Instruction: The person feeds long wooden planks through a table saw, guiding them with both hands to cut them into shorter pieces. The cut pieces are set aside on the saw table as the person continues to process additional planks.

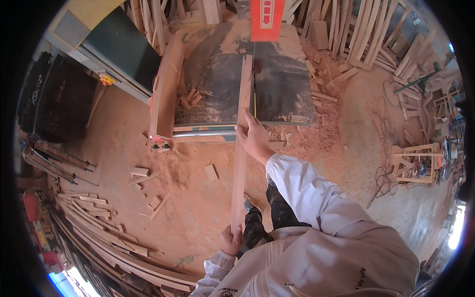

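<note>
A long, narrow wooden board (238,180) reaches from near my body onto the dark saw table (210,74). Its far end lies flat beside the slot in the tabletop. My left hand (230,241) is closed around the near end, low by my leg. Farther forward, at the table's front edge, my right hand (255,140) grips the board with the thumb on its left side and a finger stretched along it. A red guard (266,20) with an arrow mark hangs above the far end of the table. Any blade under it is hidden.
A wooden fence (166,89) stands along the table's left side, with offcuts (192,98) beside it. Sawdust and scraps cover the floor around the table. Long boards (118,247) lie at lower left, and upright planks (363,34) lean at the back right.
</note>
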The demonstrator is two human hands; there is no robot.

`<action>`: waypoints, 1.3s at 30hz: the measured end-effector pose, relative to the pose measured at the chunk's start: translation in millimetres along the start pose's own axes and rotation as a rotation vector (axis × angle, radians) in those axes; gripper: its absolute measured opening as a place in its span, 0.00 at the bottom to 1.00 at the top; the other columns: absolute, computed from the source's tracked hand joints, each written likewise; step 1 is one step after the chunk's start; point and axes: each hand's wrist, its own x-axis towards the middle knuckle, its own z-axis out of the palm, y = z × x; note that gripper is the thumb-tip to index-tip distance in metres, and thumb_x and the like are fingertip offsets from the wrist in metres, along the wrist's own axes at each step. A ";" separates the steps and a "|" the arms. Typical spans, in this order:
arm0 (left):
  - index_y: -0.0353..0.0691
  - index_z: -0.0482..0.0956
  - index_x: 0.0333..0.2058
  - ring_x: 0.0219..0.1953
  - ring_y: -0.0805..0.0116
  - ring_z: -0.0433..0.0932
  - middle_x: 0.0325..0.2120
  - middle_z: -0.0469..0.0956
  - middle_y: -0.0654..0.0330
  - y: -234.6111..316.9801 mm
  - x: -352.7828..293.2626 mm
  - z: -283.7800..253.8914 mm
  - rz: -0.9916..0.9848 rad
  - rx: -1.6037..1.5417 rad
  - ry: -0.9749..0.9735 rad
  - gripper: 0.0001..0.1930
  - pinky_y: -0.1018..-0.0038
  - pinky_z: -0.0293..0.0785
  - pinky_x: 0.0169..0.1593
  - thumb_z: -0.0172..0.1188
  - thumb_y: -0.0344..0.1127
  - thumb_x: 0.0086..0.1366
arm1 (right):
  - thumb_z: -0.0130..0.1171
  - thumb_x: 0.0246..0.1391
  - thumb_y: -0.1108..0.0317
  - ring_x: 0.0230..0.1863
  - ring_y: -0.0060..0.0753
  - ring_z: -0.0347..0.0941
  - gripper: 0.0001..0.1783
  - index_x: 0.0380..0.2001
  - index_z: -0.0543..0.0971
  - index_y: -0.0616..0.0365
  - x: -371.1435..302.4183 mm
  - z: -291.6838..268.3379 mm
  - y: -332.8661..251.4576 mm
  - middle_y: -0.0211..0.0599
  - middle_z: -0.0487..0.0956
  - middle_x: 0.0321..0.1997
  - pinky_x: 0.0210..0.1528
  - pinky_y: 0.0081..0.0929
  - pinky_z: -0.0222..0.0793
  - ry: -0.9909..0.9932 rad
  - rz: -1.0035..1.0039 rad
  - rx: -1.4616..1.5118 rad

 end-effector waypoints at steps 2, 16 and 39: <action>0.36 0.76 0.31 0.15 0.77 0.72 0.15 0.74 0.66 2.0 4.7 -4.4 -0.030 -0.010 0.009 0.22 0.76 0.64 0.19 0.61 0.50 0.77 | 0.63 0.65 0.62 0.50 0.64 0.82 0.37 0.73 0.66 0.64 5.7 2.1 3.3 0.66 0.81 0.56 0.53 0.47 0.78 -0.030 0.039 0.011; 0.34 0.77 0.31 0.17 0.76 0.71 0.16 0.74 0.66 -20.9 -66.5 -19.5 0.013 0.168 0.125 0.22 0.73 0.65 0.22 0.58 0.49 0.78 | 0.68 0.64 0.62 0.41 0.44 0.84 0.44 0.76 0.60 0.64 -37.4 32.5 -22.3 0.62 0.82 0.51 0.43 0.38 0.80 -0.194 -0.090 0.091; 0.36 0.77 0.31 0.21 0.78 0.68 0.19 0.73 0.68 -60.0 -24.8 -11.6 -0.122 -0.019 -0.058 0.27 0.74 0.64 0.24 0.59 0.57 0.76 | 0.55 0.65 0.55 0.77 0.48 0.60 0.35 0.70 0.69 0.66 10.2 -24.2 59.0 0.47 0.73 0.72 0.80 0.54 0.49 -0.020 -0.191 -0.504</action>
